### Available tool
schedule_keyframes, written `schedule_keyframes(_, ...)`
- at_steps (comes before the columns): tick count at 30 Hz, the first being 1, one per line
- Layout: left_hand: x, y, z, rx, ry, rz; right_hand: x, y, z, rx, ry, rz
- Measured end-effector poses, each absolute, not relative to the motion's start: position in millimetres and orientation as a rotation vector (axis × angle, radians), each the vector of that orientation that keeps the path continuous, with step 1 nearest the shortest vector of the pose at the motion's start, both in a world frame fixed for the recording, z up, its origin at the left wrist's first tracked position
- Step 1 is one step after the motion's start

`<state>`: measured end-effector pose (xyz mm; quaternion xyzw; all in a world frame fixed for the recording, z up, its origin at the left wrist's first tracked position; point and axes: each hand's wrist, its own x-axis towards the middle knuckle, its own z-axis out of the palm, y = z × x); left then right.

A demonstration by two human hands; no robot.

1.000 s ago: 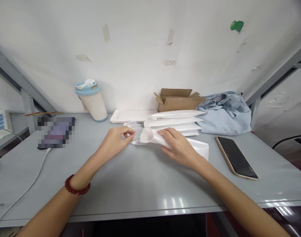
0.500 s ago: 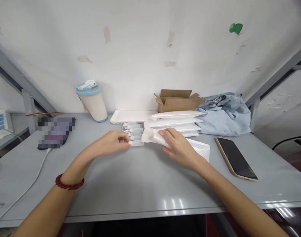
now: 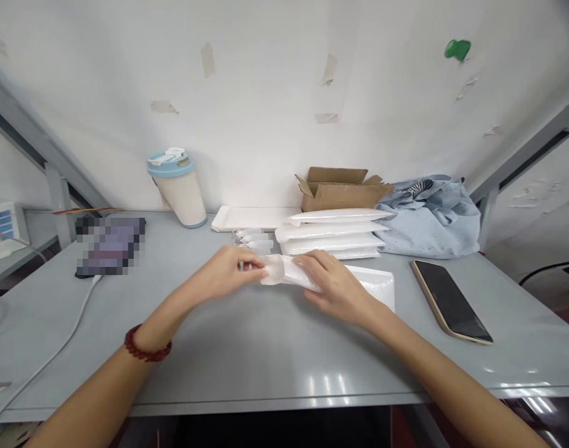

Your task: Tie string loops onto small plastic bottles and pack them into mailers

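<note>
My right hand (image 3: pixel 333 283) is wrapped around a white bubble mailer (image 3: pixel 371 285), squeezing it so its near-left mouth bulges round and open. At that mouth, my left hand (image 3: pixel 240 272) has thumb and fingertips pinched together; the small frosted tube between them is mostly hidden by the fingers and the mailer. Behind the left fingers lie several similar frosted tubes (image 3: pixel 256 239) with thin loops at their left ends. Just beyond my right hand, several more white mailers (image 3: pixel 335 231) are stacked and overlapping.
A flat white packet (image 3: pixel 254 218) and an open cardboard box (image 3: pixel 343 196) stand along the wall. Light blue cloth (image 3: pixel 434 224) is bunched at right, above a phone (image 3: pixel 450 302). At left are a lidded cup (image 3: pixel 179 193) and a cabled phone (image 3: pixel 111 246).
My left hand has moved right with a frosted tube, from the row of tubes to the mailer's mouth. My right hand keeps its hold on the mailer. The view has shifted slightly.
</note>
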<state>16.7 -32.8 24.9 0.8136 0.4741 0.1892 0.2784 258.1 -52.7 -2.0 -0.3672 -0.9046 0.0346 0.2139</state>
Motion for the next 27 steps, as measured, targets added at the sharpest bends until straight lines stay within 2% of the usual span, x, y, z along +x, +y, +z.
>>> schedule_keyframes(13,54.3,-47.1,-24.3,2.428,1.055,0.774,249.0,-59.1,-9.9,-0.939,-2.551,0.139)
schedule_keyframes(19,53.0,-51.9,-9.4,2.282,1.021,0.766,252.0,-57.0,-8.2,-0.929,-2.513,0.111)
schedule_keyframes(24,42.0,-43.5,3.4,2.025,1.347,1.033,257.6,-54.0,-3.3,-0.901,-2.446,0.083)
schedule_keyframes(27,39.9,-38.7,0.6,1.833,1.262,0.857,257.4,-56.6,-1.1,-0.85,-2.457,0.101)
